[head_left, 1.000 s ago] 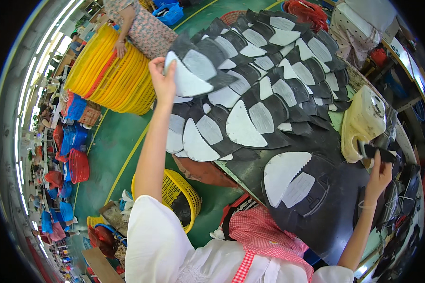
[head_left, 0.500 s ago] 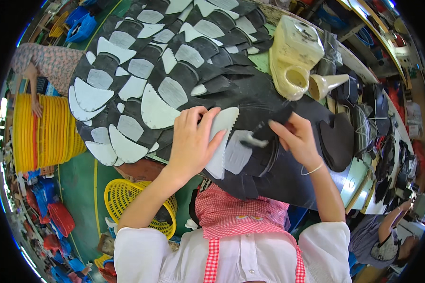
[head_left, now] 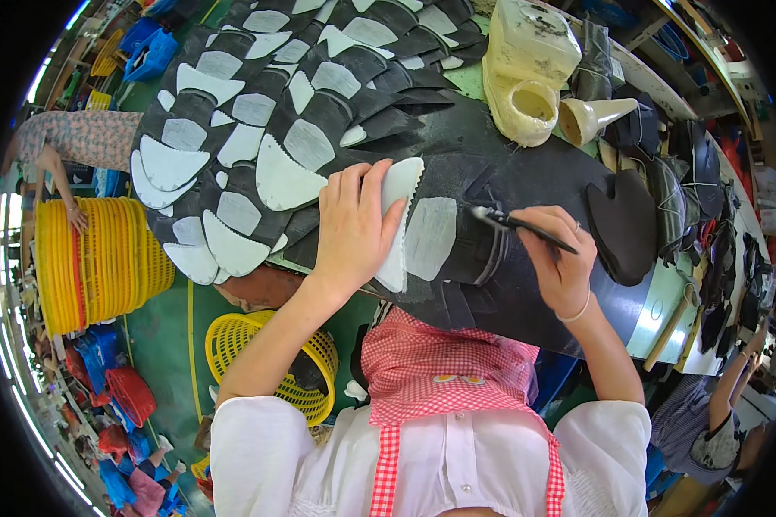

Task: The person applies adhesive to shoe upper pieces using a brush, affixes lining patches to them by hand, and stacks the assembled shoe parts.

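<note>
Steady piece, light brush
The black piece lies on the counter; left hand, fingers slightly parted, rests on the white panel; right hand's fingers pinch the brush; even strokes should serve best.

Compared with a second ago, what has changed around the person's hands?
The left hand let go of the piece it held up at the pile and moved right, onto the white piece. The right hand, still holding the brush, moved left from the jug to the black piece. The pile and jug stayed put.
</note>
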Motion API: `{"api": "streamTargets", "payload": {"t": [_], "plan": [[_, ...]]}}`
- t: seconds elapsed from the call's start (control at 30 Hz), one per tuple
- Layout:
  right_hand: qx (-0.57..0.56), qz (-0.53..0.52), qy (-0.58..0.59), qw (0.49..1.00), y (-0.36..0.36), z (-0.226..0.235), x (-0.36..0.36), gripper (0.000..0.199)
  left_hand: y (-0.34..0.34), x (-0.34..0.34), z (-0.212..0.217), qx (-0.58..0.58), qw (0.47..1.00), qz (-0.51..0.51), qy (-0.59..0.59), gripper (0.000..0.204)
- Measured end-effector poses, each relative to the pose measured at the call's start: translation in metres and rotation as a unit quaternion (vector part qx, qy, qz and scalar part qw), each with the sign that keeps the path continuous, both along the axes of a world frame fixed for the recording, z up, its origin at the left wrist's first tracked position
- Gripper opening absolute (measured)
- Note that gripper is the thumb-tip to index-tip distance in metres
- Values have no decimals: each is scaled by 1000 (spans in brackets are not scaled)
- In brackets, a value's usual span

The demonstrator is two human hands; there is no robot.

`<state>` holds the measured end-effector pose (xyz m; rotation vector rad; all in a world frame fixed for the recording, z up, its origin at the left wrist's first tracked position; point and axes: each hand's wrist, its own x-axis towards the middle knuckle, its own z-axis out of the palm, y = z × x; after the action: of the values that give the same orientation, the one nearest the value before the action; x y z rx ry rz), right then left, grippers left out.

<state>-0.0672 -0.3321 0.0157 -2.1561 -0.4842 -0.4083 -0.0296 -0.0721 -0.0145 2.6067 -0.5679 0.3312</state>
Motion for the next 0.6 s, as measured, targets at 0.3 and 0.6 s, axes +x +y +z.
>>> {"api": "streamTargets", "payload": {"t": [0.3, 0.6], "plan": [[5, 85, -61, 994, 1, 5, -16, 33, -3, 1, 0, 7, 1000, -5, -2, 46], [-81, 319, -2, 944, 13, -7, -43, 33, -2, 4, 7, 3, 998, 24, -59, 50]]}}
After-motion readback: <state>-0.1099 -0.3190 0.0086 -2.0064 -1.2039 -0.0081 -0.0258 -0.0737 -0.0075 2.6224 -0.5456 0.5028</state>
